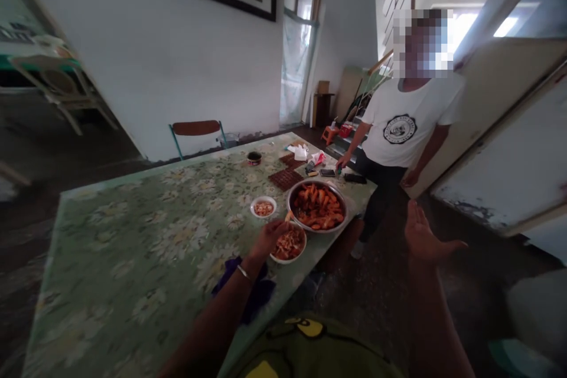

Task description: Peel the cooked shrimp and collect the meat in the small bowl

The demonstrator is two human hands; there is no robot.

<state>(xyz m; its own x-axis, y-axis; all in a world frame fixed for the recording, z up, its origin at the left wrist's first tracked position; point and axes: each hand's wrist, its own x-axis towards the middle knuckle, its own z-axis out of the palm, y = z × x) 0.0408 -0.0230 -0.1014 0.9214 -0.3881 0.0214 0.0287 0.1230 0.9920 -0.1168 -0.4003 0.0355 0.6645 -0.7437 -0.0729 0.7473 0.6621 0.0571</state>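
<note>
My left hand [271,235] is closed in a pinch on a small orange-white shrimp [289,217], above a white bowl [275,258] heaped with reddish shells and scraps. Behind that bowl stands a steel basin [346,212] full of whole orange shrimp [316,204]. A smaller white bowl [252,211] with pale pink peeled pieces sits just beyond my left hand. Off the table's right side, my right hand [425,236] is raised in the air, palm showing, fingers stretched and thumb out, holding nothing.
On the flowered tablecloth [177,242] lie a purple cloth [254,295], woven brown mats [286,179], a dark tin [254,157], phones and papers. A person [411,118] in a white shirt stands at the far corner, one hand on the table. A chair [197,128] stands behind.
</note>
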